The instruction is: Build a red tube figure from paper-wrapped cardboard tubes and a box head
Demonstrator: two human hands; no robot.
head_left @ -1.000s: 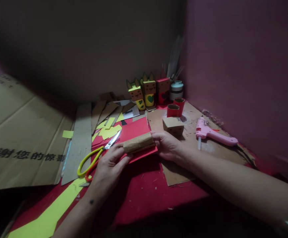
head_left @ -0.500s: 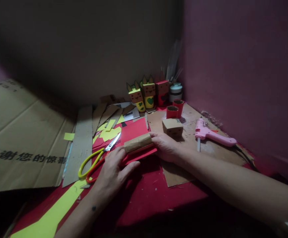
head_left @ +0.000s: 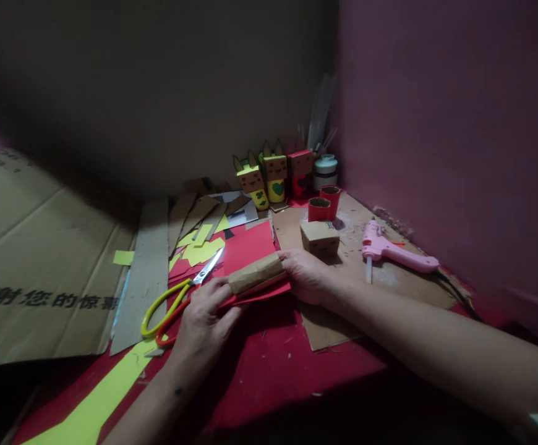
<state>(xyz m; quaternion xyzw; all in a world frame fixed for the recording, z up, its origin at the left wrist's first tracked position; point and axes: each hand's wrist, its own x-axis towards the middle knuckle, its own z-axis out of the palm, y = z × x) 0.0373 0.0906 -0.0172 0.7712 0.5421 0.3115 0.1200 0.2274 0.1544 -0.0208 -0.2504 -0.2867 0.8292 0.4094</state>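
A brown cardboard tube (head_left: 256,273) lies across a sheet of red paper (head_left: 269,290), tilted up slightly to the right. My left hand (head_left: 211,309) is closed on the tube's left end and the paper below it. At the right end, my right hand (head_left: 301,272) grips the tube and the paper's edge, its fingertips partly hidden. Scissors (head_left: 176,306) with one yellow and one red handle lie open just left of my left hand. Another red sheet (head_left: 250,244) is spread behind the tube.
A pink glue gun (head_left: 394,250) rests on a cardboard board (head_left: 329,327) at the right. Behind stand a small box (head_left: 320,238), two red tubes (head_left: 319,210) and three box-headed figures (head_left: 276,176). Paper scraps (head_left: 204,250) and a large cardboard sheet (head_left: 46,259) occupy the left.
My left thumb, stretched out before, has drawn in against the underside of the red paper. The whole view has shifted slightly; the tube stays between my hands.
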